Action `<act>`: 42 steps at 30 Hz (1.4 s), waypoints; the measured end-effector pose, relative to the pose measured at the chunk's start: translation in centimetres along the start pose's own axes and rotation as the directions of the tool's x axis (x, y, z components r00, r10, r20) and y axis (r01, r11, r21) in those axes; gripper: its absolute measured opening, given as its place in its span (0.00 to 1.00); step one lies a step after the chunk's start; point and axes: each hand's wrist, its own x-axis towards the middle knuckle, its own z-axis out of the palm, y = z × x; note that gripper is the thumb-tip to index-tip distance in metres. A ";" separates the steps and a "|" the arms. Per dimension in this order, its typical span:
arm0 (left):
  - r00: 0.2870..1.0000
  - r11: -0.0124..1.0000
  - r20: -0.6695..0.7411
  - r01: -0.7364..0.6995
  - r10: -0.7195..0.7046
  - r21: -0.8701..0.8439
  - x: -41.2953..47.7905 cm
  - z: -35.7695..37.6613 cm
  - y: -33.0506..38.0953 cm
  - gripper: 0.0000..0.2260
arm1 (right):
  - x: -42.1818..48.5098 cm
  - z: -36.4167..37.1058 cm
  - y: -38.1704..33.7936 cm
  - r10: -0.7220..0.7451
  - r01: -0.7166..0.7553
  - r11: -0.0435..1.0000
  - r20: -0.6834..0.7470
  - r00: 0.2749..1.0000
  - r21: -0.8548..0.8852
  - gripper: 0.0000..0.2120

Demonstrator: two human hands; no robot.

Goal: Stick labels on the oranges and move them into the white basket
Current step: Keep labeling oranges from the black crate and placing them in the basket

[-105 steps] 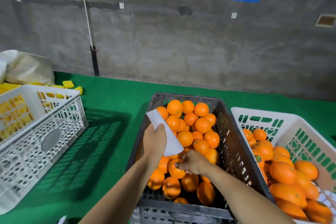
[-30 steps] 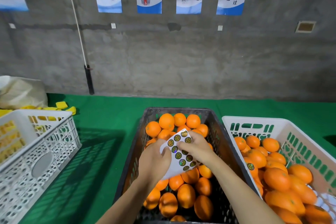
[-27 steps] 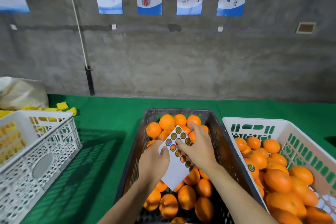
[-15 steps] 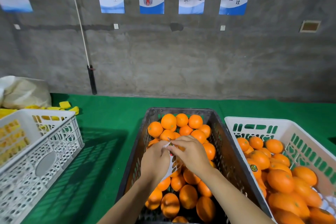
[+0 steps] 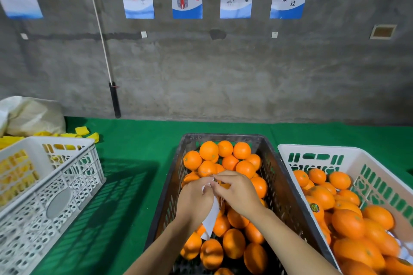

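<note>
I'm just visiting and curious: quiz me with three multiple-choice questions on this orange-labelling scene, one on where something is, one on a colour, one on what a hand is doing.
1. Where does the white basket holding oranges stand, seen from the person?
A. right of the dark crate
B. left of the dark crate
C. on top of it

2. What colour is the table cover?
A. red
B. green
C. blue

3. What is the left hand doing?
A. resting flat on the table
B. lifting an orange
C. holding the label sheet

Answers:
1 A, its rim runs along the right wall of the dark crate.
2 B, green shows all around the crates.
3 C, the label sheet hangs from its grip while the right hand picks at the sheet's top.
</note>
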 end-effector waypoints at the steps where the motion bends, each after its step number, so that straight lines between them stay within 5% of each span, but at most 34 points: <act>1: 1.000 1.000 -0.004 -0.004 0.004 0.001 0.1 0.0 0.0 0.13 | 0.0 0.0 0.0 0.003 -0.003 1.000 -0.004 1.000 0.010 0.15; 8: 1.000 0.998 -0.008 0.003 -0.003 -0.065 0.4 0.4 -0.5 0.14 | 0.0 0.1 0.0 0.013 -0.007 0.992 -0.044 0.999 0.122 0.12; 17: 0.988 0.912 0.099 0.146 -0.117 -0.384 1.6 0.2 -1.1 0.16 | 0.0 0.1 0.2 0.037 -0.033 0.989 -0.021 0.999 0.146 0.15; 33: 0.982 0.888 0.155 0.163 -0.105 -0.431 1.5 0.2 -0.9 0.11 | 0.1 0.2 0.5 0.019 -0.019 0.997 -0.006 1.000 0.075 0.17; 42: 0.989 0.912 0.123 0.126 -0.085 -0.390 1.3 0.0 -0.7 0.18 | 0.1 0.2 0.8 0.008 -0.008 0.999 0.003 1.000 0.048 0.15</act>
